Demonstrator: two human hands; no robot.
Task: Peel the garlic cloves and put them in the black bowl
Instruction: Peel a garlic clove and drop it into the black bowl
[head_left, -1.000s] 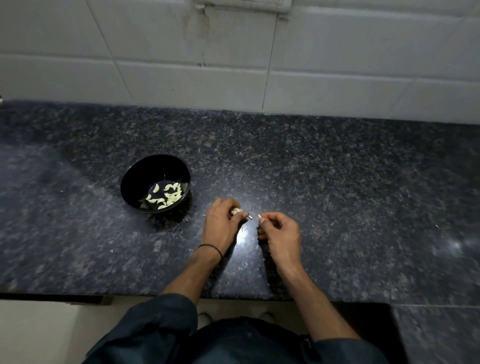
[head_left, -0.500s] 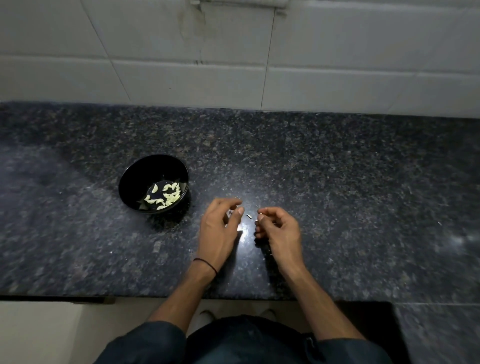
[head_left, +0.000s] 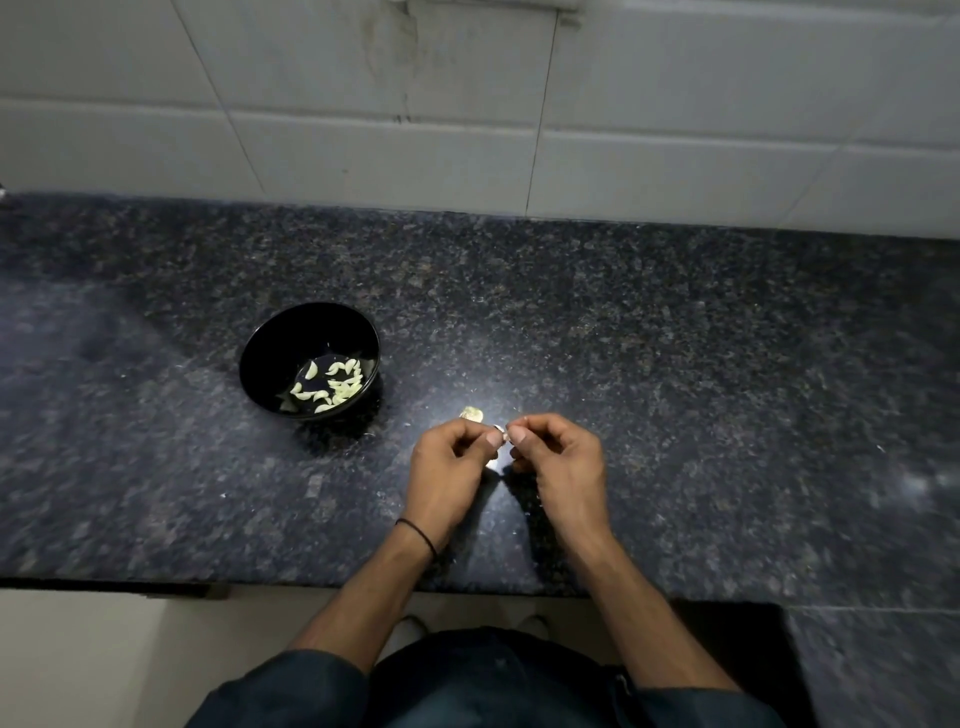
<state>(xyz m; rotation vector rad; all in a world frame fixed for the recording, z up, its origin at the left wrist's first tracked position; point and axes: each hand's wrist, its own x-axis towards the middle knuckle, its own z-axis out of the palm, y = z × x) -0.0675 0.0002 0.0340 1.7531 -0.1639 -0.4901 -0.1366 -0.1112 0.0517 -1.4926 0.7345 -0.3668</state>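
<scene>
We are looking down at a dark speckled granite countertop (head_left: 675, 364), which is running along a white tiled wall (head_left: 311, 104). Light is glinting off the polished stone near its front edge. Below that edge we are seeing a pale floor (head_left: 78, 665) and dark blue clothing (head_left: 493, 680).

Nothing can be read in this view. The black bowl (head_left: 283, 340) shows plain dark walls (no brand or mark), and the wall tiles (head_left: 675, 104) and worktop (head_left: 675, 338) carry no lettering.
</scene>
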